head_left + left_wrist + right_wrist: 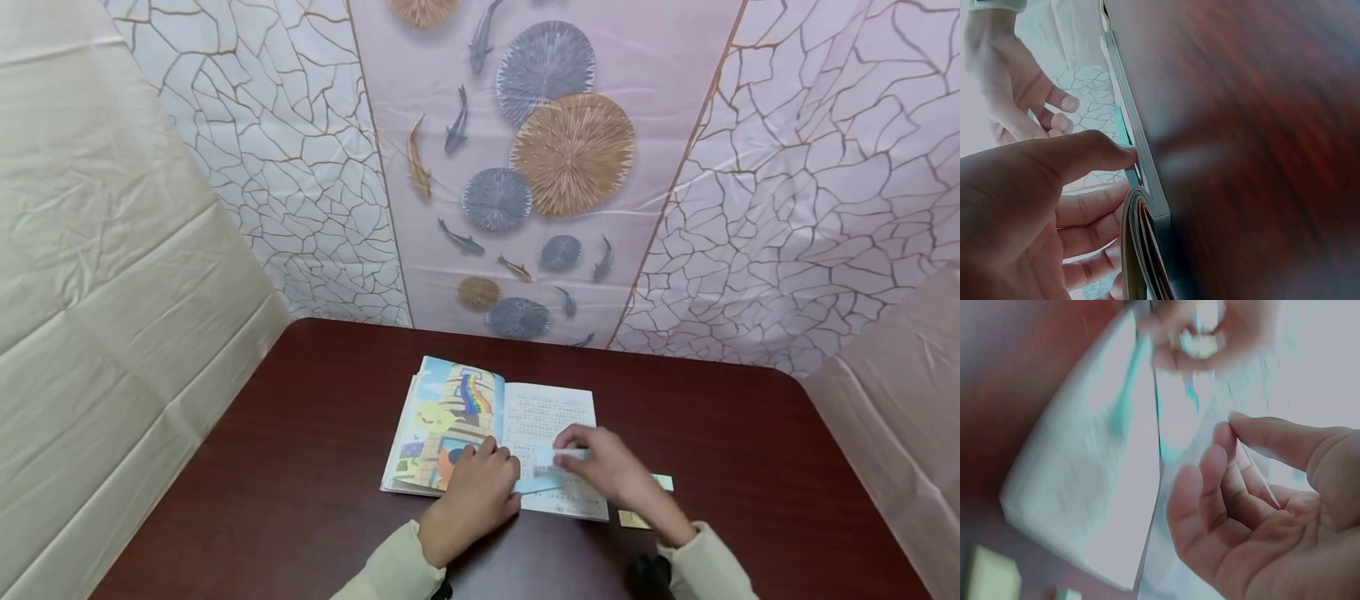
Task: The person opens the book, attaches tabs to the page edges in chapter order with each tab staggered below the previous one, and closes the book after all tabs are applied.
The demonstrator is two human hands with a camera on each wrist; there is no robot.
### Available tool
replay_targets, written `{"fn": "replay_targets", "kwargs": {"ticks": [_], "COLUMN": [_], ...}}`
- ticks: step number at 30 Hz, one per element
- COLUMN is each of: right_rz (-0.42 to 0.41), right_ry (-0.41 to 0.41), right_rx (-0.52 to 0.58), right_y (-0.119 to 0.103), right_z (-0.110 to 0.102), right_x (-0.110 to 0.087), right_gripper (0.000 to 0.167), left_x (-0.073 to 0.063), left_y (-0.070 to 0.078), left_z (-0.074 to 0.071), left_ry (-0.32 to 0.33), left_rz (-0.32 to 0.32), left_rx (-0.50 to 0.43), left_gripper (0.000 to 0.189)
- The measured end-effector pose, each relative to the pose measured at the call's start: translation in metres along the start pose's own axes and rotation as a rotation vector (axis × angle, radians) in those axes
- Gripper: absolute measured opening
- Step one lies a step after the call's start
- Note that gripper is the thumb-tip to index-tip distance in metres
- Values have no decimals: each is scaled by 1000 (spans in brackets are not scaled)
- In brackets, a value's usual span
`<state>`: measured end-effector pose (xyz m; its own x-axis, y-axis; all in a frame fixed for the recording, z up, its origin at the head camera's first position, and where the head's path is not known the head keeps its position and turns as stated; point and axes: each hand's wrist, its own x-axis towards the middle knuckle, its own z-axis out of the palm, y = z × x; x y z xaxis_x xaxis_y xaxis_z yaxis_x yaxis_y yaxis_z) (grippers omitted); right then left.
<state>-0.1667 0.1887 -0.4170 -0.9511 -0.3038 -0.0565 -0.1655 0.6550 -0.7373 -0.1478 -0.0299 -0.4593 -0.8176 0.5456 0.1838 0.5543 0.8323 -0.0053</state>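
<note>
An open picture book (551,408) lies on the table, its left page illustrated and its right page printed with text. My left hand (482,483) rests on the lower part of the book, across the inner fold. Its thumb touches a light blue strip (540,483) lying on the right page; the left wrist view shows this strip (1122,128) nearly edge-on. Over the right page, my right hand (603,467) pinches a thin pale strip (573,453) between thumb and fingertips. In the right wrist view this strip (1260,472) appears as a narrow edge running toward the palm.
Beside the book's lower right corner, partly under the right forearm, lie a pale green piece (663,482) and a yellow piece (633,520). The dark red table (322,433) extends around the book. Patterned cloth (300,167) hangs behind it.
</note>
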Motion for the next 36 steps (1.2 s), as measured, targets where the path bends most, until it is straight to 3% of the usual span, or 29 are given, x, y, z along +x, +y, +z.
{"fn": "replay_targets", "kwargs": {"ticks": [5, 9, 14, 20, 25, 32, 36], "right_rz": [138, 227, 261, 248, 256, 271, 313], "right_ry": [20, -14, -83, -102, -75, -12, -33], "right_rx": [66, 88, 83, 52, -64, -333, -342], "right_y": [27, 53, 76, 86, 83, 77, 83], "right_z": [-39, -54, -58, -59, -56, -55, -54], "right_x": [27, 48, 59, 63, 69, 76, 77], "right_gripper": [10, 20, 22, 20, 31, 49, 62], "left_x": [-2, -4, -4, -2, -1, -1, 0], "left_y": [-3, -4, -2, 1, 1, -1, -3], "left_z": [-2, -2, -1, -2, -2, -2, -1], "left_ry": [14, 16, -12, -38, -32, -10, -16], "left_rz": [-6, -10, -20, -29, -26, -22, -25], "left_rx": [-25, -39, -65, -87, -94, -80, -82], "left_gripper": [35, 35, 32, 26, 22, 22, 20]}}
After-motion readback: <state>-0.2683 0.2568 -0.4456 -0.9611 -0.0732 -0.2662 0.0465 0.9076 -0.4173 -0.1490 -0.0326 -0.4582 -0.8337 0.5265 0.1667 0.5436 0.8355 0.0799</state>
